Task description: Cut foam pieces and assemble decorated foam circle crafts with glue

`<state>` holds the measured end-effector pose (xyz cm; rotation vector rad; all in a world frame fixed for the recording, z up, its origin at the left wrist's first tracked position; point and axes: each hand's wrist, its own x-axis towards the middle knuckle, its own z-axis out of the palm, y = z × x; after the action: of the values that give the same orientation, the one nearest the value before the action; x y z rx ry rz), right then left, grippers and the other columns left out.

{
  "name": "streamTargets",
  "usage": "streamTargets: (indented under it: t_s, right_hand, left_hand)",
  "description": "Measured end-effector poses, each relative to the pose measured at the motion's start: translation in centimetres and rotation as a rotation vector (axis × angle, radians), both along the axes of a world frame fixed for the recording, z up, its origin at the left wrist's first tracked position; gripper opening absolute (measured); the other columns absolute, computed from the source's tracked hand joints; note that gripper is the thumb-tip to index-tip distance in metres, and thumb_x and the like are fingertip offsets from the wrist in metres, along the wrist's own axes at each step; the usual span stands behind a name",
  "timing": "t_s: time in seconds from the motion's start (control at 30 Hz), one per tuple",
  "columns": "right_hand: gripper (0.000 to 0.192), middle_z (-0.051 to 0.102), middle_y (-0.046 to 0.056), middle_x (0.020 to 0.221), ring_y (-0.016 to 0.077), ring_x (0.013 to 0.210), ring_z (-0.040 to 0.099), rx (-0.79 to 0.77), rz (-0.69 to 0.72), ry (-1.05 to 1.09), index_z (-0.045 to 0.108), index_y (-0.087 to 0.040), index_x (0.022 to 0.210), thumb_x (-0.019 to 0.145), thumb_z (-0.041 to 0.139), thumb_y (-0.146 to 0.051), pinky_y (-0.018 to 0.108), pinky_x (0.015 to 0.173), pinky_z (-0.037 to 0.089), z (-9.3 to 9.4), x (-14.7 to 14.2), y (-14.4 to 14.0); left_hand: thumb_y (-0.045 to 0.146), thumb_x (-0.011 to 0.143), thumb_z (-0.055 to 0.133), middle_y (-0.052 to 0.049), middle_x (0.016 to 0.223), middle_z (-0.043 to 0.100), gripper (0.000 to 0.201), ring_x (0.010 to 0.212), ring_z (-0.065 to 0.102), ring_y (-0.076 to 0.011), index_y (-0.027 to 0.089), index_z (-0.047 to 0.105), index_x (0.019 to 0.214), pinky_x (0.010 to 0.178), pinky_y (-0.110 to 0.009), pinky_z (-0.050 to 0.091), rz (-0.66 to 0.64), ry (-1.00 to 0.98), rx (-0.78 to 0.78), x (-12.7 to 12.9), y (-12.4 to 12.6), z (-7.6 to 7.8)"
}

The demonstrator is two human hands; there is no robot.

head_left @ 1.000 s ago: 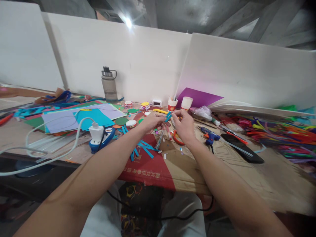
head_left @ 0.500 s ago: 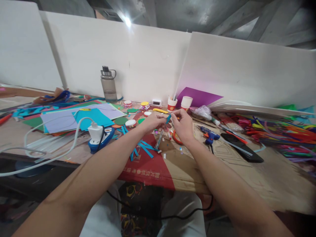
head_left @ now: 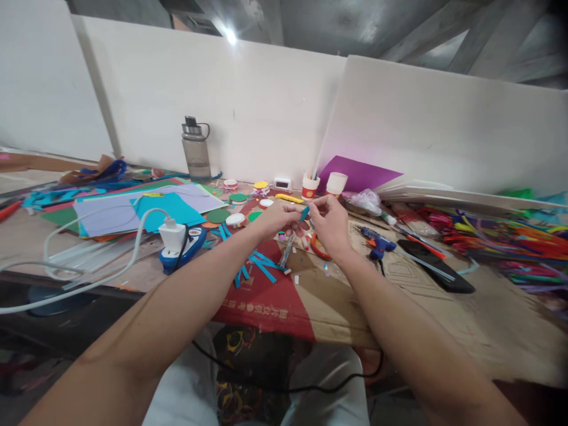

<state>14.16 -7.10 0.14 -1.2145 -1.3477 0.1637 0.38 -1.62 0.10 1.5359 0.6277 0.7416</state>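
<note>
Between my two hands, above the middle of the table, is a small strip of blue paper (head_left: 304, 213). My left hand (head_left: 284, 219) pinches it from the left, fingers curled. My right hand (head_left: 329, 220) closes on its other side, thumb and fingertips together at the strip. Below the hands lie several loose blue paper strips (head_left: 262, 269) and a slim, clear-and-metal tool (head_left: 286, 253), perhaps a knife. An orange ring-shaped thing (head_left: 319, 247) sits partly behind my right hand. Small white paper bits are scattered nearby.
A blue glue gun (head_left: 377, 241) and a black phone (head_left: 437, 269) lie to the right, near bundled colourful pipe cleaners (head_left: 510, 236). Leftward are coloured paper sheets (head_left: 110, 213), a blue power strip (head_left: 183, 251) with a white plug, and a water bottle (head_left: 196, 151). Paper cups (head_left: 336, 184) stand behind.
Both hands stay nearly in place around the blue paper strip, with only slight finger movement. The whole view has shifted very slightly.
</note>
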Motion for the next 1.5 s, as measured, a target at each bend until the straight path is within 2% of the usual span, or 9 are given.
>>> streamTargets:
  t_s: [0.5,0.63,0.73,0.87,0.93,1.1,1.27,1.4,1.5]
  right_hand:
    - [0.013,0.059,-0.003,0.07,0.012,0.064,0.054,0.038,0.034,0.107,0.048,-0.022,0.076,0.077,0.061,-0.023,0.028,0.063,0.045,0.0,-0.1,0.3]
    - [0.015,0.06,-0.002,0.073,0.0123,0.066,0.057,0.048,0.046,0.137,0.046,-0.022,0.08,0.078,0.06,-0.023,0.029,0.066,0.047,-0.1,0.1,0.4]
    - [0.017,0.062,-0.001,0.076,0.0128,0.069,0.059,0.058,0.069,0.18,0.044,-0.023,0.082,0.077,0.061,-0.022,0.03,0.068,0.048,-0.1,0.2,0.5]
    - [0.019,0.062,-0.001,0.078,0.013,0.07,0.061,0.07,0.109,0.193,0.043,-0.023,0.084,0.077,0.06,-0.022,0.029,0.068,0.049,-0.3,0.2,0.6]
    - [0.019,0.062,-0.001,0.078,0.0129,0.071,0.061,0.074,0.108,0.185,0.042,-0.023,0.084,0.078,0.06,-0.022,0.029,0.068,0.05,-0.3,0.2,0.6]
    - [0.019,0.062,0.0,0.078,0.0129,0.07,0.06,0.068,0.087,0.146,0.042,-0.023,0.085,0.078,0.06,-0.023,0.029,0.067,0.05,-0.3,0.1,0.6]
    - [0.019,0.063,0.001,0.082,0.0137,0.074,0.062,0.071,0.12,0.152,0.046,-0.023,0.091,0.08,0.06,-0.026,0.03,0.071,0.051,-0.3,0.5,0.7]
    - [0.016,0.063,0.003,0.089,0.0143,0.079,0.061,0.079,0.149,0.227,0.051,-0.021,0.096,0.086,0.054,-0.035,0.03,0.072,0.051,0.0,1.0,0.7]
    - [0.018,0.061,0.002,0.085,0.0141,0.074,0.058,0.043,0.151,0.207,0.056,-0.021,0.09,0.09,0.051,-0.038,0.03,0.069,0.049,0.1,1.2,0.6]
  left_hand:
    - [0.026,0.075,0.072,-0.007,0.07,0.072,0.026,0.052,0.065,-0.011,0.009,0.068,0.094,0.041,-0.016,0.035,-0.02,-0.009,-0.042,0.0,0.1,-0.1]
    - [0.038,0.079,0.071,-0.011,0.078,0.073,0.034,0.056,0.066,-0.0125,0.009,0.067,0.095,0.043,-0.017,0.038,-0.02,-0.056,-0.057,0.0,-0.2,0.2]
    - [0.047,0.08,0.069,-0.012,0.087,0.074,0.043,0.061,0.068,-0.0141,0.009,0.067,0.099,0.046,-0.02,0.043,-0.037,-0.066,0.015,0.0,-0.6,0.4]
    - [0.037,0.078,0.073,-0.008,0.086,0.074,0.032,0.061,0.067,-0.0126,0.009,0.069,0.094,0.05,-0.02,0.045,-0.008,0.053,0.213,0.2,-0.7,0.3]
    - [0.033,0.081,0.07,-0.006,0.084,0.074,0.025,0.059,0.067,-0.0111,0.011,0.07,0.091,0.049,-0.018,0.043,0.02,0.082,0.251,0.4,-0.5,0.1]
    - [0.025,0.085,0.062,-0.004,0.077,0.073,0.015,0.056,0.066,-0.0104,0.012,0.069,0.083,0.047,-0.017,0.041,-0.004,0.087,0.23,0.6,-0.1,-0.1]
    - [0.022,0.086,0.06,-0.004,0.07,0.072,0.015,0.055,0.066,-0.0102,0.011,0.067,0.078,0.046,-0.017,0.039,-0.013,0.079,0.174,0.5,-0.6,0.4]
    - [0.021,0.087,0.06,-0.006,0.073,0.072,0.015,0.054,0.066,-0.0102,0.01,0.065,0.078,0.045,-0.018,0.039,0.012,0.022,0.104,0.4,-0.6,0.3]
    - [0.022,0.086,0.062,-0.008,0.078,0.074,0.014,0.056,0.067,-0.0108,0.009,0.065,0.08,0.045,-0.018,0.039,0.014,-0.003,0.096,0.3,-0.4,0.1]
